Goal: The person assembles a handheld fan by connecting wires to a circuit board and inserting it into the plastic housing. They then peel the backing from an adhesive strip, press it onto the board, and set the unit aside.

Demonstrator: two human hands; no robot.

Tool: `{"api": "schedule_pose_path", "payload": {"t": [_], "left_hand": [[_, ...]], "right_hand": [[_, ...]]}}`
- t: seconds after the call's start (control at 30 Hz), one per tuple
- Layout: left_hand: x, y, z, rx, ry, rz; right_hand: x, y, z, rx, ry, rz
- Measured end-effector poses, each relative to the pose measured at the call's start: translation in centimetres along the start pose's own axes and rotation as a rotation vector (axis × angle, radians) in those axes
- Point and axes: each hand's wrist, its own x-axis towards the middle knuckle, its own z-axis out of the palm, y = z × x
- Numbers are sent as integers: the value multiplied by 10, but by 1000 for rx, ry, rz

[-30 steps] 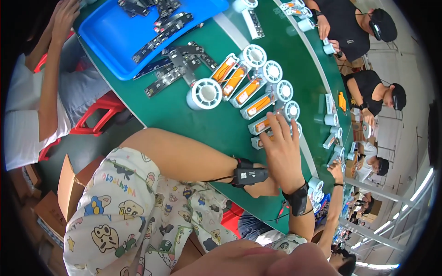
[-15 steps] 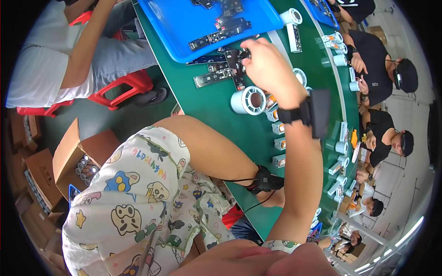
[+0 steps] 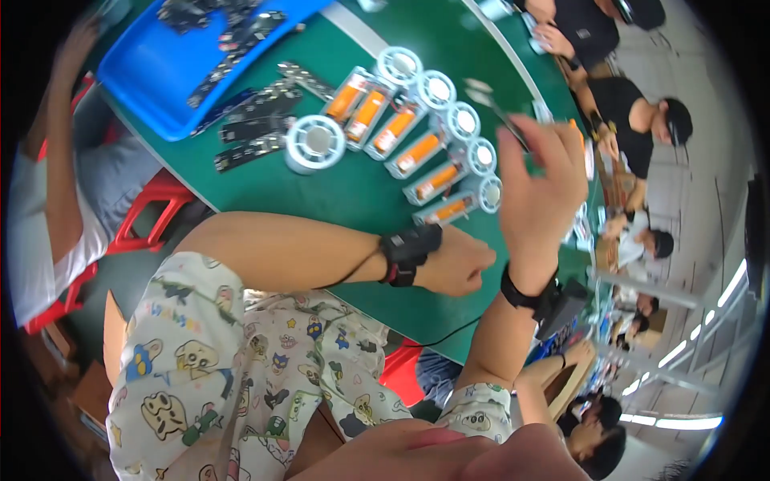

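My right hand (image 3: 547, 188) is raised over the green table, its fingers pinching a thin dark strip (image 3: 513, 128) with a pale, motion-blurred end. What the strip is cannot be made out. Low over the table near my right wrist is my left hand (image 3: 455, 260), its fingers curled in; anything inside them is hidden. Between my hands and the tray stands a curved row of several clear holders with orange cells (image 3: 417, 154), each with a white ring-shaped cap (image 3: 463, 122) at its far end. A white round cylinder (image 3: 315, 144) stands beside narrow black circuit boards (image 3: 255, 150).
A blue tray (image 3: 152, 96) with more circuit boards lies at the far left of the green table (image 3: 353, 192). Red stools (image 3: 152, 212) and a seated person are on the left. Several co-workers in dark caps sit along the right side.
My right hand has left the circuit boards and come nearer and to the right, with the thin strip in it. My left hand has come out from behind my right arm. The view has shifted.
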Motion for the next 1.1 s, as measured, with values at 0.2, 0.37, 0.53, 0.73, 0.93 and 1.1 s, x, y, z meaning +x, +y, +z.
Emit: {"api": "schedule_pose_path", "payload": {"t": [0.2,0.37,0.53,0.73,0.93,1.1], "left_hand": [[31,21,-33,-114,465,139],[31,14,-49,-184,595,-152],[11,8,-77,-308,501,-354],[11,10,-71,-373,425,-258],[9,14,-64,-219,282,-186],[9,1,-45,-238,175,-293]], "right_hand": [[-124,48,-51,519,152,821],[-135,26,-16,598,-1,783],[-127,73,-6,412,-105,435],[-142,100,26,569,-135,554],[-157,116,-6,464,-261,603],[-178,97,-11,99,17,319]]}}
